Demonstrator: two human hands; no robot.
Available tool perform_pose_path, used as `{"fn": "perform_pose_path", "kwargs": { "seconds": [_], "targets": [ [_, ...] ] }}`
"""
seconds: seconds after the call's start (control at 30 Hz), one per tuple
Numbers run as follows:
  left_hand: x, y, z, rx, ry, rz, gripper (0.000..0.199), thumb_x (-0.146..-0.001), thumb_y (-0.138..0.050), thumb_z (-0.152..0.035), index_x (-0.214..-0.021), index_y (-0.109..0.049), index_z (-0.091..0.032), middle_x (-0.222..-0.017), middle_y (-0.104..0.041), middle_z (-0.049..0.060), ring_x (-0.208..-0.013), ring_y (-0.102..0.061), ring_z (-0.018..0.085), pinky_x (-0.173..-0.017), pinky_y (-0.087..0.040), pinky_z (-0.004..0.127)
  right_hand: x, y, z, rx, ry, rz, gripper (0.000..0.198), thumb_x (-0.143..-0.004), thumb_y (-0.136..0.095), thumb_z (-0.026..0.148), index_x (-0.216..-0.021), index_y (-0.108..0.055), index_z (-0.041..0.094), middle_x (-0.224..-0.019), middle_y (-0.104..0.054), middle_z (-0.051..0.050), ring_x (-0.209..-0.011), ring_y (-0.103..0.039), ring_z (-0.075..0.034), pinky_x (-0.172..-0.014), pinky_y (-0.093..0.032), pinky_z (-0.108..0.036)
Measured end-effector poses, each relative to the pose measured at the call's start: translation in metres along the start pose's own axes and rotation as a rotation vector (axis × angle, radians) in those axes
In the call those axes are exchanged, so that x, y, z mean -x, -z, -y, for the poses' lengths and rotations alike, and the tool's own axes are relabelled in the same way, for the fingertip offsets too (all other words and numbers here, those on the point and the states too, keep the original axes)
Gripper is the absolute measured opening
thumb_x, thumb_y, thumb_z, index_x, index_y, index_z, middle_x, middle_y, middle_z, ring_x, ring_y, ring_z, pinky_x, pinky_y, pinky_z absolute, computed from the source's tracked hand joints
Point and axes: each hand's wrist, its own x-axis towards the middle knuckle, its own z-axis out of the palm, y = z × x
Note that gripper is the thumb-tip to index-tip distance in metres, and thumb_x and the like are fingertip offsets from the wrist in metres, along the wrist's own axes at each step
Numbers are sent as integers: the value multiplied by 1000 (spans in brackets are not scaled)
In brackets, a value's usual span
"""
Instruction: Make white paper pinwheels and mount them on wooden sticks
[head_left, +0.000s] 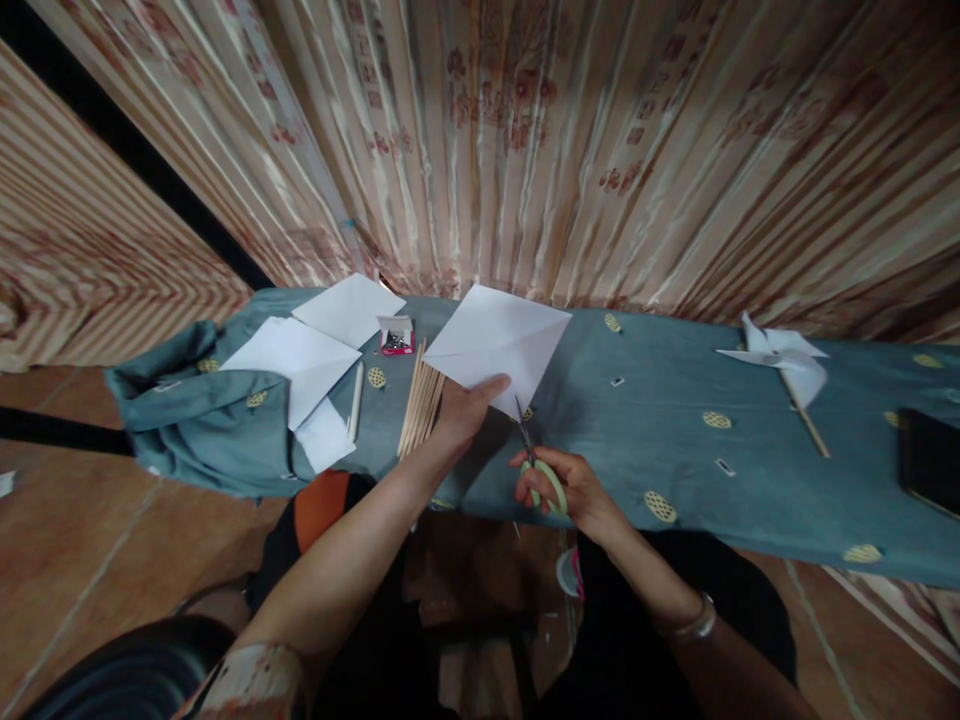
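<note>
A white square of paper (499, 335) with crease lines is held up over the table by my left hand (472, 400), thumb on top along its lower edge. My right hand (562, 482) grips the light green handles of a pair of scissors (529, 447). The scissor blades point up at the paper's lower corner; whether they are cutting into it, I cannot tell. Under and left of my left hand lies a bundle of thin wooden sticks (420, 405), partly covered by the paper and my hand.
Left on the teal cloth (660, 420) are white paper sheets (296, 355), a white pen (355, 402) and a small open red box (396, 336) of tiny dark items. At right lie a paper pinwheel (784, 358) on a stick and a black phone-like object (930, 460). A curtain (540, 150) hangs behind.
</note>
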Motion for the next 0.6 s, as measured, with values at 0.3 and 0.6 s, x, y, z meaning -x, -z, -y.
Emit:
{"fn": "perform_pose_path", "kwargs": {
  "seconds": [0.3,0.6],
  "targets": [
    [2,-1,-1,6,-26,-12,56,-54,-82,-22,-107,-65,-17,-106,-72,8,-95,-66,24,-92,-48,38,0,2,-3,6,-1,-5,40,-64,-78,50,-83,-66,17,-58,-66,-1,-48,-57,-11,-43,-40,-20],
    [0,-1,1,4,-9,-12,59,-53,-82,-23,-110,-65,-17,-107,-72,8,-99,-66,26,-94,-48,40,0,0,-1,15,-1,-16,37,-63,-78,48,-80,-66,18,-55,-65,1,-46,-55,-10,-42,-38,-20]
  ]
}}
